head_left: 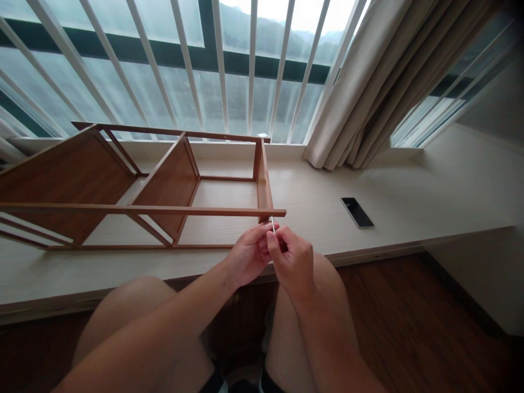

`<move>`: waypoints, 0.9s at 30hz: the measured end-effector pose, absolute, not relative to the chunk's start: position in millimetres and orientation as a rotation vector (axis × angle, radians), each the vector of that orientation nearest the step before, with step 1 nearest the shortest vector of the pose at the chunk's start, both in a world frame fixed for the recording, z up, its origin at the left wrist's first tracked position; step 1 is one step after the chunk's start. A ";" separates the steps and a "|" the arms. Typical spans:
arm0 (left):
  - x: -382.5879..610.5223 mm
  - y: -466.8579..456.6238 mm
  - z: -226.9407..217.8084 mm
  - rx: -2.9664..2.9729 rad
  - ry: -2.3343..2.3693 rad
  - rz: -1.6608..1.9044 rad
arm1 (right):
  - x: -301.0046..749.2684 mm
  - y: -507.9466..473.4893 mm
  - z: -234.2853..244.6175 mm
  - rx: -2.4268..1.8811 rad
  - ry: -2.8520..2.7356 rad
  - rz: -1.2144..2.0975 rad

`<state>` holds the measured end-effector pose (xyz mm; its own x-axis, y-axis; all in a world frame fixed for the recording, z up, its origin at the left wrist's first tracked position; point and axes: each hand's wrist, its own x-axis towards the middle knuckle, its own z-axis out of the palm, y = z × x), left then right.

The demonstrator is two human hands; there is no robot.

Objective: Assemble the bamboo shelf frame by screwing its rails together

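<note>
A pale desk runs below a barred window, with a beige curtain bunched at the right. On it lies a wooden shelf frame, tipped on its side, and well to its right a dark phone. Above our bare knees, our left hand and right hand meet, fingers pinched around a thin pale pin that points up, just below the end of the frame's front rail.
</note>
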<state>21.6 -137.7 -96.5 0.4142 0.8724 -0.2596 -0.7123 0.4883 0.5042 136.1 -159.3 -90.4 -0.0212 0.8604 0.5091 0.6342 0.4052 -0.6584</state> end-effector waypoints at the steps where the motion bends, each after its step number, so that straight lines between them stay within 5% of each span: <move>1: 21.5 -137.3 -97.3 0.349 0.526 1.023 | 135.9 -158.9 -89.1 -1.316 -1.746 0.289; 27: 22.7 -127.9 -93.3 0.364 0.541 1.064 | 134.1 -156.5 -79.1 -1.463 -1.885 0.219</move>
<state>22.7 -127.9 -93.3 0.3752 0.8951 -0.2410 -0.7223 0.4453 0.5291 134.1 -156.5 -79.1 -0.0880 0.8952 0.4370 0.7714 0.3388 -0.5386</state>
